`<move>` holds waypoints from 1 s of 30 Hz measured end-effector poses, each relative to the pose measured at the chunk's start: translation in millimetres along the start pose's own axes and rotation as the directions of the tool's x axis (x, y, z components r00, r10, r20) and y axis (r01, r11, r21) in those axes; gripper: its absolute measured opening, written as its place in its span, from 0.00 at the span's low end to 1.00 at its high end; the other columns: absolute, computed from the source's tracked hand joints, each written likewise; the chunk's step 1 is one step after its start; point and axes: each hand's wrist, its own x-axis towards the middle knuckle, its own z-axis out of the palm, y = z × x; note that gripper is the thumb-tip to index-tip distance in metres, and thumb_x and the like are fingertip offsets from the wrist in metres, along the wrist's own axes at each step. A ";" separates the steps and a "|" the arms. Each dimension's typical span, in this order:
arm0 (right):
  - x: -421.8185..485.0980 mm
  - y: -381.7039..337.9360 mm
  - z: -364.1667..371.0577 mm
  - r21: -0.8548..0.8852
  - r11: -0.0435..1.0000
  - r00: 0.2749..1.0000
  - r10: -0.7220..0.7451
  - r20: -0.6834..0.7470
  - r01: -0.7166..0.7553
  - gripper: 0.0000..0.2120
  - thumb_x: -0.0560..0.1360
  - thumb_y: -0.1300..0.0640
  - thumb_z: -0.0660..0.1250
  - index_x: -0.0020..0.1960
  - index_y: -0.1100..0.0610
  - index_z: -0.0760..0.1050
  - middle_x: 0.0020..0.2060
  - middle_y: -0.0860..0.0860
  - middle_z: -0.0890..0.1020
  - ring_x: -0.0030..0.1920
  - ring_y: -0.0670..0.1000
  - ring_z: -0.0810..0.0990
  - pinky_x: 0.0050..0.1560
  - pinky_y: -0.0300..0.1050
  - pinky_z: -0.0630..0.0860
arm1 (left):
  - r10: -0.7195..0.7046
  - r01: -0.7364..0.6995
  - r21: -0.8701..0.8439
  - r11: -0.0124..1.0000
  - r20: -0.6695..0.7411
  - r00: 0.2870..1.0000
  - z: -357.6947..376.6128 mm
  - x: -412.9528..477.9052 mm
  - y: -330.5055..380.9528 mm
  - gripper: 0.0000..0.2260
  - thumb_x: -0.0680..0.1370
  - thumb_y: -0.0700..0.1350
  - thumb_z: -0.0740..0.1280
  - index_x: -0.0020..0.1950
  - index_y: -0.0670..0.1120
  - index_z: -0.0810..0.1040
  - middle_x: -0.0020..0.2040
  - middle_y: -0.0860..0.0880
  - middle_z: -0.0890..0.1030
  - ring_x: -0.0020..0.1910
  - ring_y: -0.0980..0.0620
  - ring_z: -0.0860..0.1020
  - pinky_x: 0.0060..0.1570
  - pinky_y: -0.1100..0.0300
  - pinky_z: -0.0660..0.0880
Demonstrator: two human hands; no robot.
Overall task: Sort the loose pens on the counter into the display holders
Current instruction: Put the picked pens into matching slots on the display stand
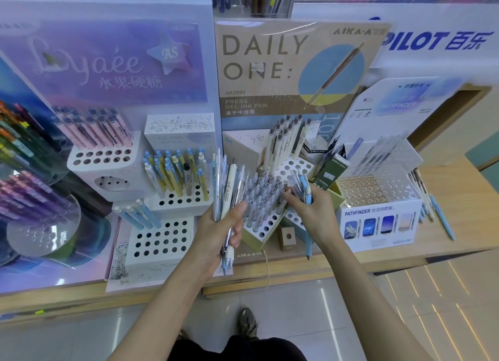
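- A bundle of pens [226, 179] stands in the left hand [224, 225], centre frame, its fingers clenched round the barrels.
- The right hand [310, 212], just right of centre, grips several more pens [306, 196], one pale blue, fingertips reaching the clear pens [259, 196] in the white holder [266, 227].
- Loose pens [441, 217] lie on the wooden worktop [464, 198] at right, beside the Pathfinder display [378, 225].

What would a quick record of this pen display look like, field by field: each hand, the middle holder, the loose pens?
Left hand: grips a bundle of pens
Right hand: holds a blue pen and a few more; fingertips by the clear pens
Middle holder: part-filled with clear pens, front holes empty
Loose pens: on the counter, right of the Pathfinder box
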 end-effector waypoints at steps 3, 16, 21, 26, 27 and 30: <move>-0.6 1.1 -0.2 0.016 1.000 0.999 0.015 -0.030 -0.015 0.12 0.74 0.56 0.71 0.34 0.52 0.73 0.23 0.41 0.72 0.24 0.42 0.65 0.26 0.31 0.63 | -0.002 0.002 0.002 1.000 0.002 1.000 0.0 -0.6 1.2 0.19 0.65 0.54 0.73 0.48 0.45 0.75 0.26 0.52 0.69 0.21 0.55 0.64 0.22 0.65 0.65; -11.6 -22.0 -2.4 0.505 0.859 0.988 0.142 -0.066 -0.090 0.15 0.82 0.51 0.57 0.39 0.57 0.69 0.27 0.48 0.71 0.28 0.48 0.69 0.29 0.39 0.68 | 0.002 -0.002 -0.009 1.000 0.025 1.000 -2.9 1.5 5.9 0.20 0.64 0.55 0.74 0.49 0.45 0.76 0.26 0.52 0.70 0.21 0.56 0.64 0.22 0.65 0.65; -16.1 -40.9 10.6 0.745 0.646 0.971 0.240 0.008 -0.166 0.13 0.80 0.50 0.59 0.41 0.56 0.70 0.30 0.48 0.74 0.32 0.47 0.75 0.31 0.38 0.72 | 0.007 -0.008 0.019 1.000 0.060 0.998 1.5 -0.5 5.5 0.21 0.62 0.52 0.75 0.48 0.43 0.75 0.25 0.53 0.71 0.21 0.55 0.64 0.23 0.65 0.64; -19.9 -62.4 29.5 0.785 0.592 0.970 0.238 0.045 -0.182 0.15 0.81 0.48 0.58 0.40 0.56 0.68 0.30 0.48 0.72 0.32 0.47 0.72 0.36 0.42 0.71 | 0.055 -0.066 0.137 0.988 0.078 0.995 3.7 -4.1 3.1 0.21 0.60 0.50 0.78 0.47 0.42 0.76 0.28 0.51 0.74 0.23 0.55 0.65 0.25 0.64 0.66; -20.4 -66.9 33.5 0.782 0.596 0.973 0.224 0.055 -0.182 0.15 0.80 0.48 0.58 0.40 0.56 0.68 0.30 0.48 0.72 0.32 0.47 0.72 0.37 0.42 0.71 | 0.056 -0.066 0.141 0.988 0.080 0.995 3.1 -4.8 3.1 0.20 0.61 0.49 0.79 0.46 0.42 0.76 0.30 0.50 0.76 0.23 0.55 0.66 0.24 0.64 0.66; -22.2 -77.5 46.1 0.790 0.581 0.973 0.216 0.085 -0.198 0.15 0.79 0.46 0.59 0.40 0.56 0.69 0.32 0.50 0.73 0.33 0.50 0.71 0.41 0.47 0.71 | 0.058 -0.069 0.149 0.986 0.072 0.996 -2.1 -7.0 4.1 0.17 0.64 0.45 0.79 0.46 0.43 0.77 0.30 0.51 0.79 0.22 0.56 0.67 0.24 0.64 0.67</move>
